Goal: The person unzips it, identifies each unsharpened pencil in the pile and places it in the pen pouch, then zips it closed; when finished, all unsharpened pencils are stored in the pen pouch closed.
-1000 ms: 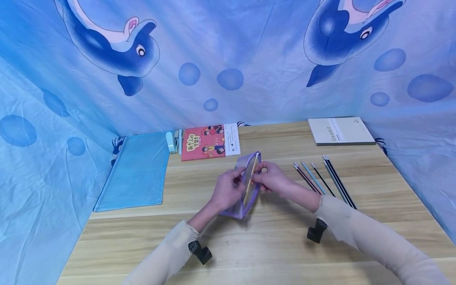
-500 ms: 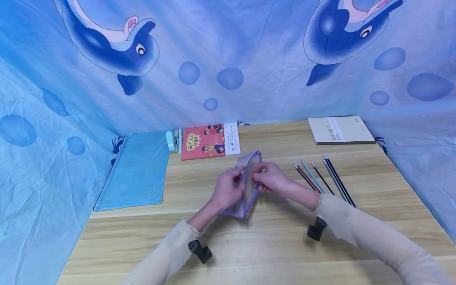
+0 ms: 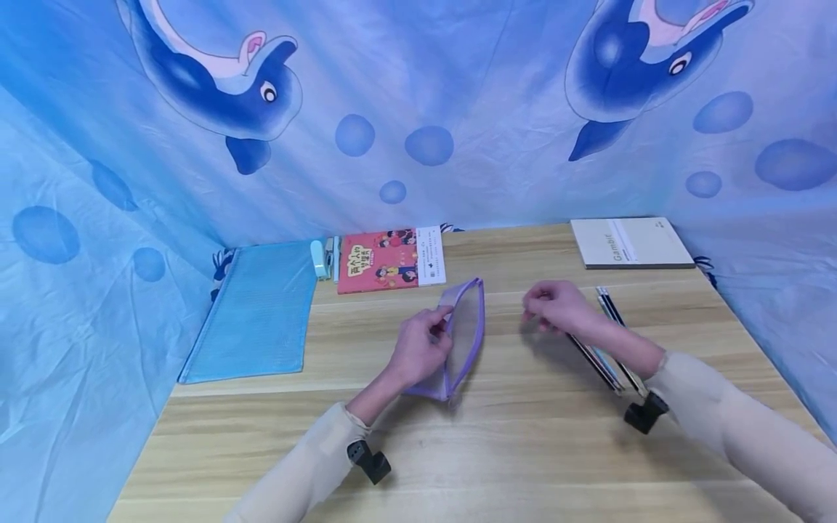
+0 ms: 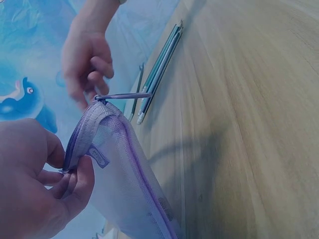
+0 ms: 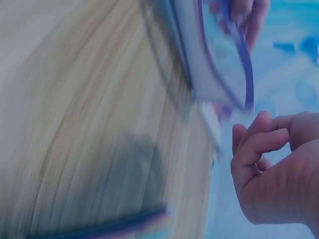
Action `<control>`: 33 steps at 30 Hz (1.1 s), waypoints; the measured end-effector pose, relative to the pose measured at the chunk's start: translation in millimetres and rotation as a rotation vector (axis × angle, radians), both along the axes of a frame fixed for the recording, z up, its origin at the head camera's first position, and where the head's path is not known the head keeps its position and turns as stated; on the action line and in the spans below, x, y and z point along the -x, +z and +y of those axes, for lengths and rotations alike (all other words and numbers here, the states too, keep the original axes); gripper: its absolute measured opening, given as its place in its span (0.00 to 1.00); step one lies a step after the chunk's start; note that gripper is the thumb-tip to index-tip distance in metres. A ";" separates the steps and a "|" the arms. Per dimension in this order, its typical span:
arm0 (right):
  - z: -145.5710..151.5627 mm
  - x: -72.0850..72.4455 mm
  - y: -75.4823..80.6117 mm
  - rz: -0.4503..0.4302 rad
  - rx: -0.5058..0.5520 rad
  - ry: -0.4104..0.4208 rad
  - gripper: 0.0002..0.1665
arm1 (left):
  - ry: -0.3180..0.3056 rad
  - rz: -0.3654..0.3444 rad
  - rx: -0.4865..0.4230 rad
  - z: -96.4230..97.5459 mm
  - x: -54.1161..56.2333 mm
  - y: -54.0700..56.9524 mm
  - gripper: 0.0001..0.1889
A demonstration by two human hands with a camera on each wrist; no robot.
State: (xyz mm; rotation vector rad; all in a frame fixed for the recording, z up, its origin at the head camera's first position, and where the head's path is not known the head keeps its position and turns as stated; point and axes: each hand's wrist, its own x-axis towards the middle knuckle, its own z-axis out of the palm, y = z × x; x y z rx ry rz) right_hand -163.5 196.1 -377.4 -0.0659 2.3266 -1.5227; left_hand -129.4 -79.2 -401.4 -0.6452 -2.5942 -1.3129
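A mesh zip pencil pouch [image 3: 467,330] with purple trim stands on the wooden table, its top spread apart. My left hand [image 3: 421,349] pinches the zipper edge on its left side; in the left wrist view, thumb and fingers hold that edge near a small purple tab [image 4: 98,156]. To the right, my right hand [image 3: 561,305] hovers above the table with loosely curled fingers and nothing in them. Several pencils [image 3: 595,363] lie beneath and beside it, partly hidden by the hand and forearm. The pouch's lower inside is hidden in the head view.
At the back left lie a blue mesh folder [image 3: 251,312], a light-blue stapler [image 3: 319,259] and a pink book [image 3: 379,263]. A pale notebook [image 3: 631,242] lies at the back right. A blue dolphin-print curtain [image 3: 418,102] hangs behind the table.
A yellowish pencil upright in the pouch's mouth dropped from sight inside. My right hand then left the pouch and moved right toward the loose pencils. My left hand stayed on the pouch edge.
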 end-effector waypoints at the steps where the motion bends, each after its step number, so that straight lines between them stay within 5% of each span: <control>1: 10.4 0.3 0.2 -0.001 -0.014 -0.001 0.18 | -0.003 -0.008 0.006 0.1 0.1 -0.2 0.25; 15: 106.1 -1.9 -4.4 0.058 -0.259 0.049 0.14 | -0.005 -0.036 0.016 -1.9 -0.7 -1.2 0.25; 33: 136.8 2.9 -21.4 0.013 -0.358 0.065 0.14 | -0.009 0.007 0.014 -2.4 -0.4 -2.5 0.25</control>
